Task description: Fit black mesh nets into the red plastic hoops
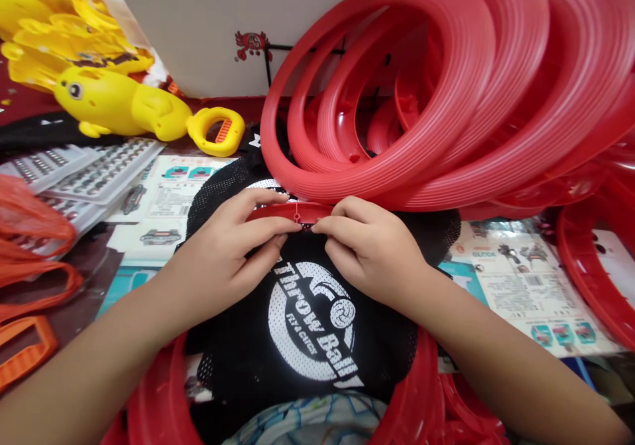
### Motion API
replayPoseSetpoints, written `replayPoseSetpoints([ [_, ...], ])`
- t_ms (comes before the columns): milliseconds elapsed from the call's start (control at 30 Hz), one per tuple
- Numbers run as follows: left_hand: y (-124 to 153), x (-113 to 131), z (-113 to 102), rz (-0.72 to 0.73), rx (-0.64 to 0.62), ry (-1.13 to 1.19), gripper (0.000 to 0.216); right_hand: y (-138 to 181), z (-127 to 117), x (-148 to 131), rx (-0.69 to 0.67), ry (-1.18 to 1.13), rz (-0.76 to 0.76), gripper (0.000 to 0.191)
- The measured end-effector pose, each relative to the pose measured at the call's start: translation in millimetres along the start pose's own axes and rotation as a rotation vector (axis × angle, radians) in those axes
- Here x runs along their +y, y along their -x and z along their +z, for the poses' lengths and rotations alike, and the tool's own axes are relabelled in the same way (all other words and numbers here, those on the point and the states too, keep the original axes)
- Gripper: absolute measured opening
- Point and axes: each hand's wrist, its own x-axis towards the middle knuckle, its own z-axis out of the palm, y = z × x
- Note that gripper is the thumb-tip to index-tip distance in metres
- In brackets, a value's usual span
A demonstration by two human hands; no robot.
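Note:
Both hands meet at the middle of the view, over black mesh fabric (218,359) printed with white "Throw Ball" lettering. A red plastic ring (270,219) runs beneath my fingers, with a small round post showing on its inner side. My left hand (238,237) is closed, fingers pinching the fabric edge against this ring. My right hand (367,243) is closed too, thumb and forefinger pinching the same edge just right of the post. What lies between the fingertips is partly hidden. The ring's near part curves round the fabric by my body.
Large red rings (476,114) lean in a stack just beyond my hands. Yellow duck-shaped plastic parts (114,101) and clear trays of small metal pieces (106,170) lie at left, near orange plastic handles (27,352). Printed cardboard (536,286) covers the table.

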Motion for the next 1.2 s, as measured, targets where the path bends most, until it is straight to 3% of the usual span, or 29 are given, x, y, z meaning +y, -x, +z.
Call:
replayPoseSetpoints([
  [600, 3.0, -1.1, 2.9, -0.013, -0.073, -0.009, 0.031, 3.1, 2.2, 0.8, -0.019, 0.101, 0.009, 0.030],
  [1200, 6.2, -11.5, 11.0, 0.092, -0.074, -0.168, 0.030, 3.9, 1.4, 0.4, -0.083, 0.295, -0.081, 0.024],
])
